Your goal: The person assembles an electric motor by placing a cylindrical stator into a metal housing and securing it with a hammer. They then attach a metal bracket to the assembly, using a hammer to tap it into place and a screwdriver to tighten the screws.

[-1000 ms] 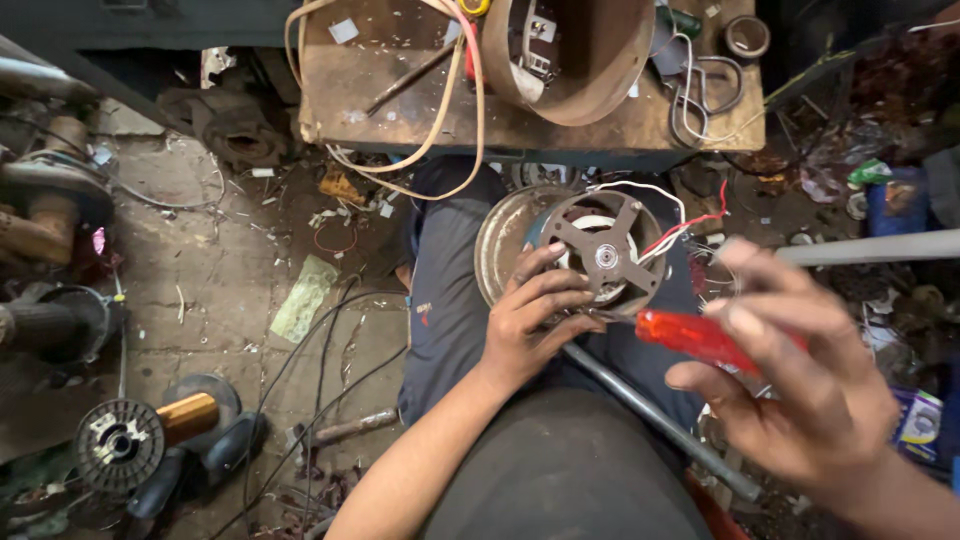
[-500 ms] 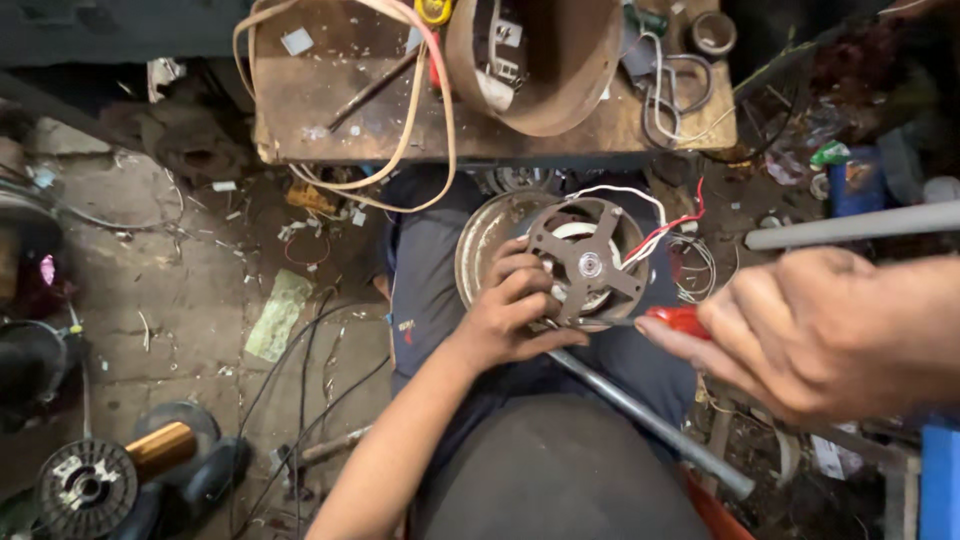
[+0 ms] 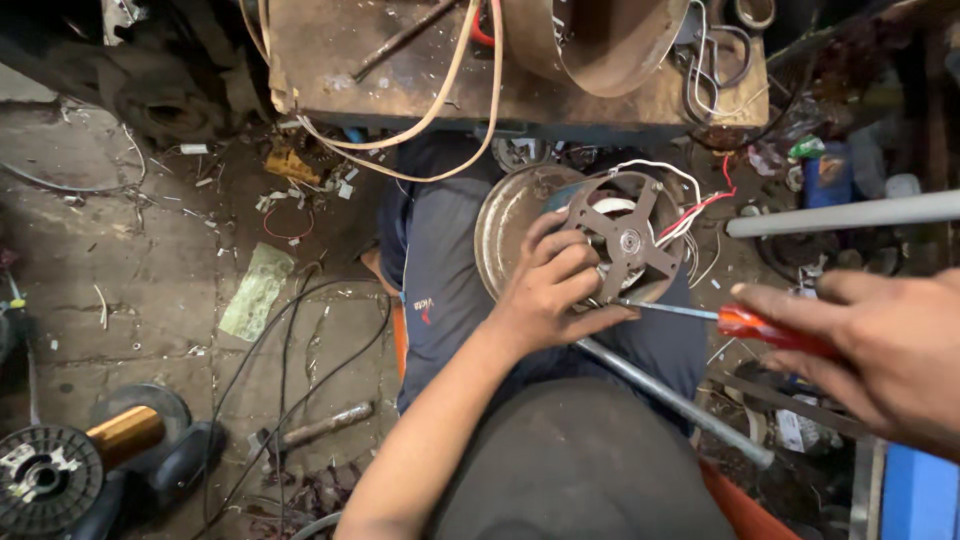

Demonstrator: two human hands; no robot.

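**Motor held on the lap, screwdriver at its rim**

A wooden bench (image 3: 400, 80) spans the top of the view, carrying a rusty drum (image 3: 600, 40) and looped tan cables (image 3: 440, 110). Below it the person's lap (image 3: 450, 280), in dark cloth, supports a round motor (image 3: 590, 245), whose spoked end cover faces up and whose white and red wires (image 3: 690, 205) trail off to the right. A grey pipe (image 3: 840, 213) crosses at right; a second pipe (image 3: 670, 395) slants across the thigh. The left hand (image 3: 550, 290) lies on the motor's lower left, fingers curled over the cover's spokes and pressed against it. The right hand (image 3: 880, 350) is closed around the red handle of a screwdriver (image 3: 700, 315), whose tip meets the motor's lower rim just beside the left fingertips. A copper wire spool (image 3: 70, 460) lies on the littered floor at lower left.
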